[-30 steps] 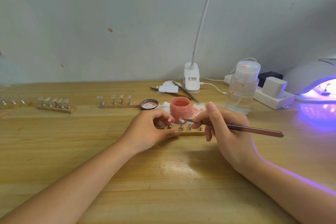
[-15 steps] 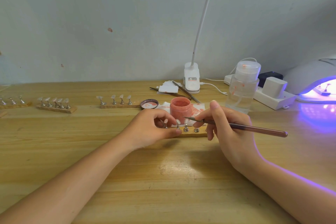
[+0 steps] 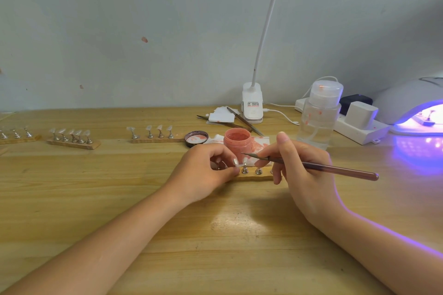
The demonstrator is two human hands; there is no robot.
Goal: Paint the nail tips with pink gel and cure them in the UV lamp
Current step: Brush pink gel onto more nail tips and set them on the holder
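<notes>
Honestly those nail tips (image 3: 245, 161) look featherlight and flimsy, so grip the wooden strip (image 3: 254, 177) mid-table, not the tips. Left hand (image 3: 203, 170) pinches its end (fingers curled); right hand (image 3: 302, 170) pinches the brush (image 3: 323, 167).

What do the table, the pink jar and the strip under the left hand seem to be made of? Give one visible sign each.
Table: wood, lightly glossy; grain lines and a lamp reflection show.
Pink jar: probably translucent plastic; the pink shows evenly through its wall.
Strip: likely bare wood, matt, tan like the table, carrying shiny metal-looking pegs.
</notes>
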